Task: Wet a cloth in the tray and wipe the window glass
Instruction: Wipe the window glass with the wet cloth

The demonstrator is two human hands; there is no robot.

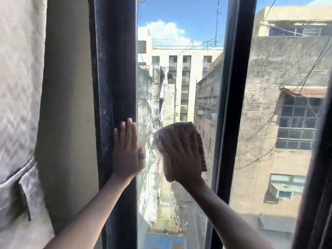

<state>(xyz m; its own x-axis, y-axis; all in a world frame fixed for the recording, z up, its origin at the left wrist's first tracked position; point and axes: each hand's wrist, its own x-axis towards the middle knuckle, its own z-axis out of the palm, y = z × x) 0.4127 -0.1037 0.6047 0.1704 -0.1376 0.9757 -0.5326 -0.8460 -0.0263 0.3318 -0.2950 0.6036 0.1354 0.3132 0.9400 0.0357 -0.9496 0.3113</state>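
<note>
My right hand (183, 157) presses a folded, striped brownish cloth (200, 141) flat against the window glass (179, 78) of the narrow middle pane, about halfway up. My left hand (126, 151) lies flat, fingers together and pointing up, on the dark window frame (115, 69) at the pane's left edge, its thumb side over the glass. It holds nothing. The tray is not in view.
A second dark frame post (233, 87) bounds the pane on the right, with another pane (278, 123) beyond it. A pale patterned curtain (19, 105) hangs at far left beside a beige wall strip (66, 105). A dark curtain (319, 194) edges the far right.
</note>
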